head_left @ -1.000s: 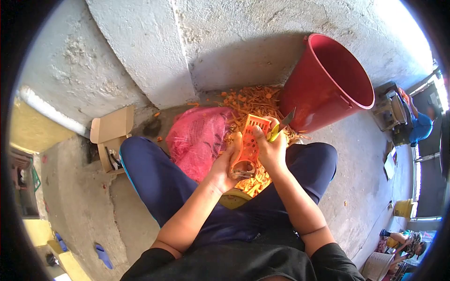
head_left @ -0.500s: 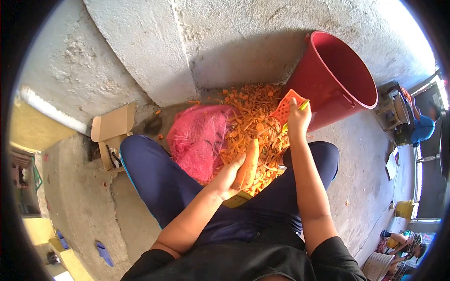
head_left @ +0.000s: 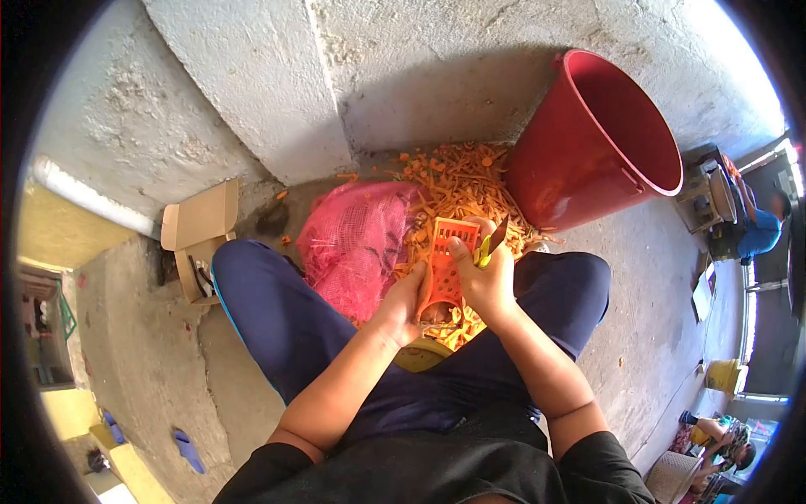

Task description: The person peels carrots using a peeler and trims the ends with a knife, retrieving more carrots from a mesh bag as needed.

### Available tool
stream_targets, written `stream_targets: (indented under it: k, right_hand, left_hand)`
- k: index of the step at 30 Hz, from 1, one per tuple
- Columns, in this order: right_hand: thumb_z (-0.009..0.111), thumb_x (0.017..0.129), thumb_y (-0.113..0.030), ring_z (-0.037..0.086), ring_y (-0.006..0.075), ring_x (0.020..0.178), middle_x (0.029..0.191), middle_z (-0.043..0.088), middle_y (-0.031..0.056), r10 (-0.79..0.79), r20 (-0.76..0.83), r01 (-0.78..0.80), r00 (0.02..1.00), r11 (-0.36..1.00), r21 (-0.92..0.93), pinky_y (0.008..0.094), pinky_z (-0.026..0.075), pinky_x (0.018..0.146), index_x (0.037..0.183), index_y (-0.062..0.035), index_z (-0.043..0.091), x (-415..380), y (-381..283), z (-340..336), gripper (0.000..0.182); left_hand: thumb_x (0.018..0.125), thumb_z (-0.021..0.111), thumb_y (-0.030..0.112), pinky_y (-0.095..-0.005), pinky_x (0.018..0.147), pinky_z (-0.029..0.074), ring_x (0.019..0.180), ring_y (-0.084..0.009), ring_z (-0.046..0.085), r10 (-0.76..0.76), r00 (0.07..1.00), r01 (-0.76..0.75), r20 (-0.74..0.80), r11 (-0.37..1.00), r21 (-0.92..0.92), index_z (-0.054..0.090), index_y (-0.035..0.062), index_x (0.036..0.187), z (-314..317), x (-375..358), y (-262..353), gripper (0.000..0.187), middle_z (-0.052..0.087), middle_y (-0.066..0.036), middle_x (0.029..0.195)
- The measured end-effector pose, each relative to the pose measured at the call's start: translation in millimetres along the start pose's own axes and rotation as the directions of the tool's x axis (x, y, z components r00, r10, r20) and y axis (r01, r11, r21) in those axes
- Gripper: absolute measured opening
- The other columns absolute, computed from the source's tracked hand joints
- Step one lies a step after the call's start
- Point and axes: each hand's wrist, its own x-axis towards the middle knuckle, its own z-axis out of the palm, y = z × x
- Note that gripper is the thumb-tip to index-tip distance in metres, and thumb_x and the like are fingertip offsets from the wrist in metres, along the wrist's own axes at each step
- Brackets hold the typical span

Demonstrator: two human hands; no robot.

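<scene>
My left hand (head_left: 405, 304) is closed round a carrot, which is mostly hidden under an orange perforated grater (head_left: 454, 244). Closed on that grater, my right hand (head_left: 487, 273) also has a knife (head_left: 497, 238) with a yellow-green handle, its blade pointing up and away. The grater lies over the carrot between both hands. Below and beyond them spreads a heap of carrot peelings (head_left: 457, 181). To its left sits a pink mesh sack (head_left: 357, 244).
Behind the heap on the right stands a large red bin (head_left: 558, 155). An open cardboard box (head_left: 201, 223) is at the left, near blue slippers (head_left: 188, 452). Two people are at the far right, one in a blue shirt (head_left: 760, 233), near a yellow bucket (head_left: 724, 375).
My right hand has come down and left, bringing the grater and knife from beside the red bin onto the carrot. My left hand has stayed nearly in place.
</scene>
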Motion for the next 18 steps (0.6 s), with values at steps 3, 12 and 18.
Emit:
stream_targets:
  k: [3, 12, 18]
  right_hand:
    - [0.056, 0.079, -0.013, 0.06, 0.0215, 0.068, 0.072, 0.059, 0.0142, -0.079, -0.055, 0.067, 0.995, 0.977, -0.204, 0.0317, 0.045, 0.06, 0.094, -0.0017, 0.048, 8, 7, -3, 0.021]
    - [0.056, 0.08, -0.015, 0.05, 0.0146, 0.066, 0.075, 0.055, 0.0081, -0.019, -0.376, -0.02, 0.927, 0.995, -0.1, 0.0271, 0.042, 0.064, 0.092, -0.001, 0.049, 73, 39, -43, 0.019]
    - [0.057, 0.079, -0.013, 0.058, 0.0173, 0.066, 0.071, 0.057, 0.008, 0.056, -0.047, -0.051, 0.997, 0.994, 0.092, 0.028, 0.045, 0.059, 0.095, -0.0008, 0.047, 5, 0, -6, 0.023]
  left_hand:
    - [0.089, 0.029, 0.038, -0.0333, 0.067, 0.05, 0.079, -0.0211, 0.058, 0.002, 0.995, -0.008, 0.096, 0.998, 0.064, 0.045, 0.0037, 0.107, -1, 1, -6, 0.042, 0.057, -0.011, 0.093]
    - [0.088, 0.033, 0.04, -0.0303, 0.056, 0.048, 0.069, -0.019, 0.057, -0.058, 0.998, 0.058, 0.038, 0.998, 0.013, 0.048, 0.0048, 0.102, 0, -14, -4, 0.041, 0.057, -0.009, 0.08]
    - [0.089, 0.03, 0.035, -0.0358, 0.068, 0.048, 0.081, -0.0215, 0.058, 0.0, 1.0, 0.0, 0.007, 0.998, -0.063, 0.046, 0.0065, 0.109, 2, -3, 6, 0.038, 0.057, -0.01, 0.096]
